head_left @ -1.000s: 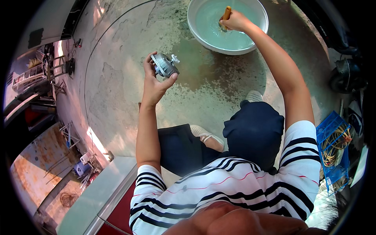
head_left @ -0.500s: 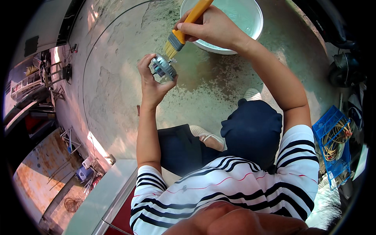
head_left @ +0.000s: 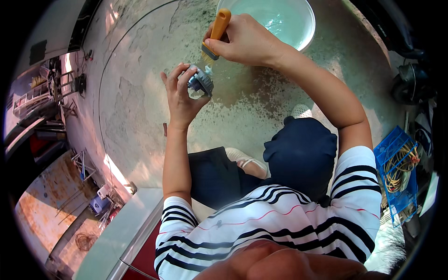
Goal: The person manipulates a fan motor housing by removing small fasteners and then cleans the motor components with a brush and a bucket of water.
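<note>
My left hand (head_left: 179, 100) grips a round grey metal part (head_left: 201, 83) by its edges, thumb below and fingers above. What kind of machine part it is I cannot tell. In my right hand (head_left: 249, 41) is a brush (head_left: 218, 29) with a yellow handle, a grey collar and pale bristles. Its bristles point down, just above the metal part's far edge; whether they touch it is unclear. Close beyond my right hand stands a white bucket (head_left: 311, 30) holding clear, greenish-looking water.
Wet splashes mark the concrete floor (head_left: 140, 112) below my hands. A dark cable (head_left: 103, 70) curves across it on the left. At right sits a blue plastic crate (head_left: 389, 154) with coiled yellowish cord. A pale-topped surface (head_left: 126, 228) lies at lower left.
The brush has swung more upright and shifted slightly left, along with my right hand. My left hand has turned the metal part a little, and one finger now lifts away from it.
</note>
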